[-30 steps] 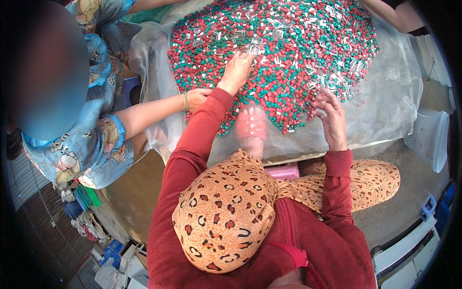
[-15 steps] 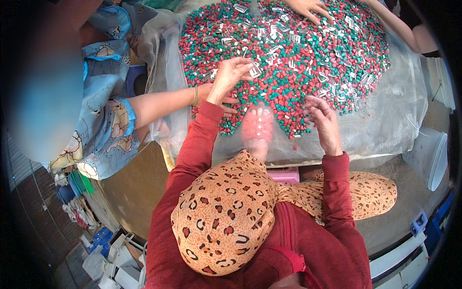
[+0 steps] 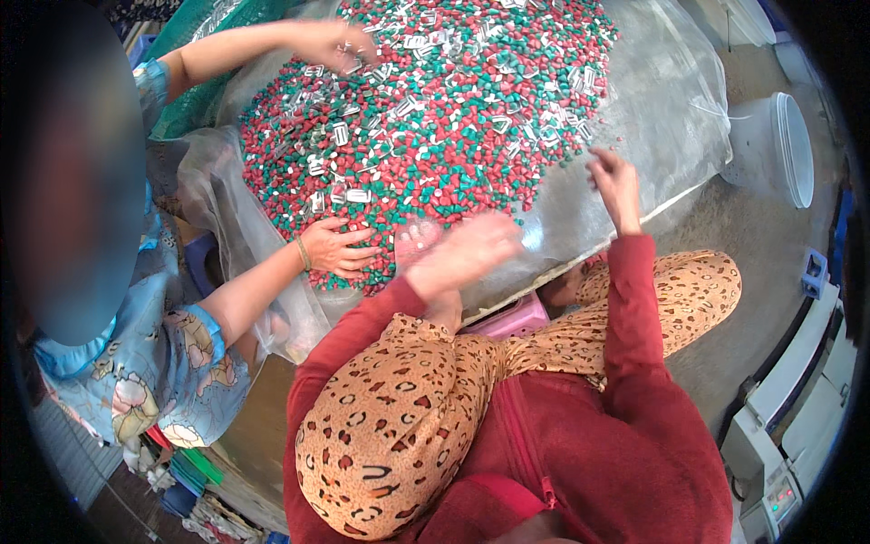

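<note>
A heap of small red and green pieces (image 3: 471, 145), mixed with white slotted plastic pieces (image 3: 359, 195), is spread over a translucent sheet. My left hand (image 3: 467, 254) hovers at its near edge, beside my bare foot (image 3: 417, 240). Motion smears its fingers, and no held piece can be made out. To the right, my right hand (image 3: 618, 186) is raised over the bare sheet near the heap's right edge. Its fingers are loosely bent and apart, with nothing visible in them.
At the left, a co-worker in a blue patterned garment rests one hand (image 3: 343, 249) on the heap; the other hand (image 3: 335, 43) is over its far side. A white bucket (image 3: 770, 150) stands right, a green basket (image 3: 195, 59) far left, and a pink stool (image 3: 512, 317) below the sheet.
The view has swung, so the heap sits further left. My left hand has come off the heap's middle to its near edge; the white slotted piece it pinched no longer shows there.
</note>
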`<action>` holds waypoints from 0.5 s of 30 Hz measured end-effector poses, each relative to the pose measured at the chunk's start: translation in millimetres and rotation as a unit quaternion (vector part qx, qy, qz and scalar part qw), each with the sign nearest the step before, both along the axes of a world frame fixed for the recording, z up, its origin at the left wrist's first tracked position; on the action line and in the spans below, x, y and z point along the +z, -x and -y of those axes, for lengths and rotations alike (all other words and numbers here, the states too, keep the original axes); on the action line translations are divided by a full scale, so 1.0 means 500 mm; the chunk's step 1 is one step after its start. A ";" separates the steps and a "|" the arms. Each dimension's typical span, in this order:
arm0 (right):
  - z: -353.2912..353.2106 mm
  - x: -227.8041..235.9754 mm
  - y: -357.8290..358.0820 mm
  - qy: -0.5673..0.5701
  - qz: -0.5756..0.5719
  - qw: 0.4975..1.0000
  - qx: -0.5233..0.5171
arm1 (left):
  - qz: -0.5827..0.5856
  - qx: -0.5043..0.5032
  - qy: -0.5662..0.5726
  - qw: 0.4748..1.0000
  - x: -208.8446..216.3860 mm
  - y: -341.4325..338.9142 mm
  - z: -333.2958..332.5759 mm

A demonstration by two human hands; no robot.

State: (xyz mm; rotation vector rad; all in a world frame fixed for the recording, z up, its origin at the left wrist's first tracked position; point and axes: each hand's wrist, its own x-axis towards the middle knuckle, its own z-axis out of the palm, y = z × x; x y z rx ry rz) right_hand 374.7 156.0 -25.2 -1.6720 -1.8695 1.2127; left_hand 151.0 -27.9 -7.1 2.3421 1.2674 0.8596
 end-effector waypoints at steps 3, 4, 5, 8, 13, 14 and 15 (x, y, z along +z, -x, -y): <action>-0.063 -0.089 0.044 -0.042 -0.059 0.997 -0.014 | -0.096 -0.096 0.098 0.986 -0.042 -0.056 -0.011; -0.058 -0.082 0.081 -0.071 -0.042 0.997 0.004 | -0.128 -0.115 0.137 0.976 -0.069 -0.060 -0.006; -0.050 -0.073 0.106 -0.100 -0.023 0.995 0.012 | -0.159 -0.143 0.174 0.961 -0.088 -0.064 -0.005; -0.019 -0.162 0.150 -0.235 0.037 0.971 0.003 | -0.140 -0.111 0.215 0.960 -0.083 -0.019 -0.022; 0.093 -0.116 0.244 -0.175 -0.038 0.972 0.154 | -0.144 -0.008 0.128 0.981 -0.078 0.100 -0.051; 0.108 -0.096 0.248 -0.187 -0.069 0.967 0.159 | -0.179 0.021 0.184 0.966 -0.049 0.109 -0.069; 0.118 -0.073 0.251 -0.170 -0.076 0.972 0.147 | -0.164 0.050 0.152 0.973 -0.055 0.129 -0.084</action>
